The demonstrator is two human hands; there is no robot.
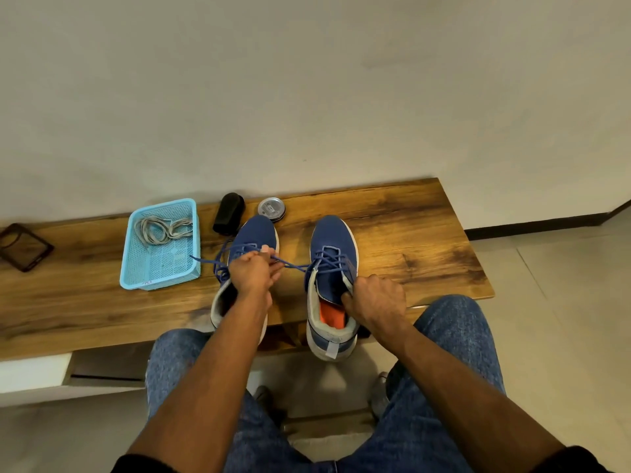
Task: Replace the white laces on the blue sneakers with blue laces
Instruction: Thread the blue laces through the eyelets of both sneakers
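Two blue sneakers stand side by side on the wooden bench [409, 233], toes pointing away from me. My left hand [254, 271] hovers over the left sneaker [254, 233] and pinches a blue lace [293, 266] that stretches taut across to the eyelets of the right sneaker [333, 240]. My right hand [375, 300] grips the right sneaker's collar at its right side, beside the tongue. Both shoes carry blue laces in their eyelets. The removed white laces [160, 230] lie coiled in the light blue basket [136, 268].
A black oblong object [228, 213] and a round metal tin [271, 209] sit at the bench's back edge behind the left sneaker. A dark frame-like object [24, 247] lies far left. My denim-covered knees are below the bench; the wall rises behind it.
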